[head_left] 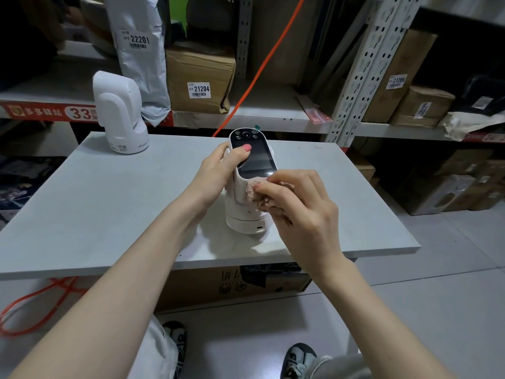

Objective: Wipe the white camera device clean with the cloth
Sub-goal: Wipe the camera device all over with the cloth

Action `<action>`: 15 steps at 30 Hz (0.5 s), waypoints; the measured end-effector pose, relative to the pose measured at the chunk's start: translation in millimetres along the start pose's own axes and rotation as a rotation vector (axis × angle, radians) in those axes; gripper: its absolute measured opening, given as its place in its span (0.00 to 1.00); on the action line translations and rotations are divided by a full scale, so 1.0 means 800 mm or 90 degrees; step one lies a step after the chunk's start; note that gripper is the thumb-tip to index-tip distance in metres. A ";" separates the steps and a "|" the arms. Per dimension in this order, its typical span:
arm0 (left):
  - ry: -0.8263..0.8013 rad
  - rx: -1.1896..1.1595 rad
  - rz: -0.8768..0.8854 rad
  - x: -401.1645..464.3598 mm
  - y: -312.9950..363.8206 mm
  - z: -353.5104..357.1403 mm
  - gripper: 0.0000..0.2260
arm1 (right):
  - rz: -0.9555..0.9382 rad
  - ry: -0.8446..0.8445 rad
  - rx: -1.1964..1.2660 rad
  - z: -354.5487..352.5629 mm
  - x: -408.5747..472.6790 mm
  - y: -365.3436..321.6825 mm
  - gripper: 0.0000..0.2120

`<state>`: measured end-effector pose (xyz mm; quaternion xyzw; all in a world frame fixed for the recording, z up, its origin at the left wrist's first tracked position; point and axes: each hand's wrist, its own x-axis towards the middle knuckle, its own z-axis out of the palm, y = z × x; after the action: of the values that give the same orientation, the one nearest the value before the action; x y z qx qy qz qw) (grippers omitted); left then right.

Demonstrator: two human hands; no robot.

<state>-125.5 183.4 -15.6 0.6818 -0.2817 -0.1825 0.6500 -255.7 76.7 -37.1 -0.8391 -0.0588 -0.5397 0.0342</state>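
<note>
Wiping under way on the grey surface (109, 203).
White camera device (247, 187) stood upright near the surface's middle, its long axis vertical; the left hand (218, 170) gripped its upper body, thumb on the dark screen, while the right hand (297, 203) pinched the pink cloth (255, 195) against its right side. A second white device (120, 113) stood well apart, rear left, obstructing nothing.

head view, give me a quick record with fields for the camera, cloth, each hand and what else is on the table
camera: white camera device upright on grey table, screen facing up
cloth: pinkish cloth pressed against the device's body below the screen
left hand: left hand grips the head, thumb on its face
right hand: right hand holds the cloth
other: second white device at far left corner
</note>
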 end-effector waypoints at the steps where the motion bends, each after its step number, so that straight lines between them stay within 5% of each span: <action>1: 0.001 0.002 0.002 0.000 0.000 0.000 0.27 | 0.000 0.004 0.002 0.000 0.002 -0.001 0.08; 8: 0.004 0.004 0.009 0.002 -0.002 -0.001 0.14 | -0.026 -0.028 -0.023 0.008 -0.014 0.008 0.06; 15: 0.009 0.012 0.001 0.003 0.000 -0.001 0.17 | -0.005 0.006 -0.009 0.006 0.001 -0.005 0.06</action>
<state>-123.1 182.5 -15.3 0.6888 -0.2795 -0.1745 0.6457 -251.7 81.1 -37.9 -0.8366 -0.0583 -0.5441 0.0260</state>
